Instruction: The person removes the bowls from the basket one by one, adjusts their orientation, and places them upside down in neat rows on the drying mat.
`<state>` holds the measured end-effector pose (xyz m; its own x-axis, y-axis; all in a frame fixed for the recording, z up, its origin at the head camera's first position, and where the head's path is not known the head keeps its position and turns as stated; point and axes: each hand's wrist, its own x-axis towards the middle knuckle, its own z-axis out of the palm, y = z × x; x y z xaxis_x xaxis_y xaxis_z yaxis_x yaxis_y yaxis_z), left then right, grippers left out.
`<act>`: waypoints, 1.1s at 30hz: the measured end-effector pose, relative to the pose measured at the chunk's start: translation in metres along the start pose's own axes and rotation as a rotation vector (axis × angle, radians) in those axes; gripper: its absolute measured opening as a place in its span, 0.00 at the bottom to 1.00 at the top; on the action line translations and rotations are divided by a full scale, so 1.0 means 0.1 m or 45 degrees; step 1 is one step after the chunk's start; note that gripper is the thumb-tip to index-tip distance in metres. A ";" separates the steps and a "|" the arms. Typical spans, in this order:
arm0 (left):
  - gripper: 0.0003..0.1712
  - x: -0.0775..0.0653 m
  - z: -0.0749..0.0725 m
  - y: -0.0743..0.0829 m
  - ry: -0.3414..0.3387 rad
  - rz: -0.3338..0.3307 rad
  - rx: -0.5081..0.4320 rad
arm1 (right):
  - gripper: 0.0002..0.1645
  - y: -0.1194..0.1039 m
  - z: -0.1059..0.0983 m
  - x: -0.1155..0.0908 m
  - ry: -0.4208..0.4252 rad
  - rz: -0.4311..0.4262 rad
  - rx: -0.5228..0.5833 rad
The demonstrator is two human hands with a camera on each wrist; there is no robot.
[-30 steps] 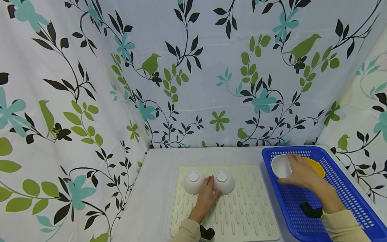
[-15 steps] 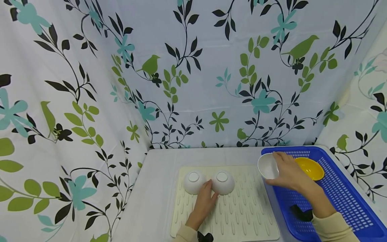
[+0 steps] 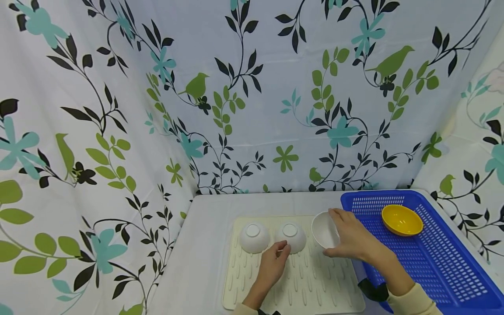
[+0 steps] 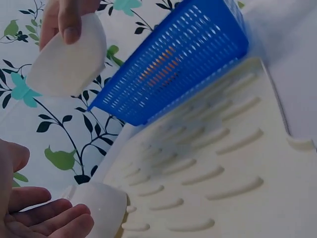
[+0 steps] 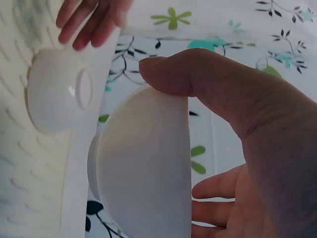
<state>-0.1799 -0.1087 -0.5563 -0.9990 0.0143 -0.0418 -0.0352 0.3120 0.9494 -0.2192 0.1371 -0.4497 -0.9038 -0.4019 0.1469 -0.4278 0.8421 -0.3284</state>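
My right hand grips a white bowl by its rim, above the right part of a cream ridged drying mat. In the right wrist view the thumb and fingers pinch this tilted bowl, its foot facing left. Two more white bowls stand upside down side by side on the mat, a left one and a right one. My left hand hovers in front of the right one, fingers relaxed and holding nothing. Left wrist view: the loose fingers are beside that bowl.
To the right of the mat stands a blue slotted basket with a yellow bowl at its far end. The white table meets a patterned curtain at its back edge.
My right hand has carried the white bowl left, out of the basket and over the mat. My left hand has drawn back from between the two upturned bowls, toward me and slightly right.
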 end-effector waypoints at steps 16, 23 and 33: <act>0.38 -0.09 0.04 0.29 -0.438 -0.184 -0.853 | 0.69 -0.37 0.30 -0.01 0.018 -0.180 0.046; 0.35 -0.13 0.02 0.24 -0.447 -0.184 -0.904 | 0.68 -0.43 0.34 -0.03 0.017 -0.204 0.043; 0.31 -0.12 -0.04 0.13 -0.468 -0.234 -0.986 | 0.69 -0.45 0.43 -0.02 0.013 -0.218 0.032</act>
<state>-0.1685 -0.1087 -0.5421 -0.9085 0.3744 -0.1858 -0.3364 -0.3914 0.8565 -0.1976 0.0851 -0.4757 -0.8180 -0.5348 0.2117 -0.5750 0.7525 -0.3209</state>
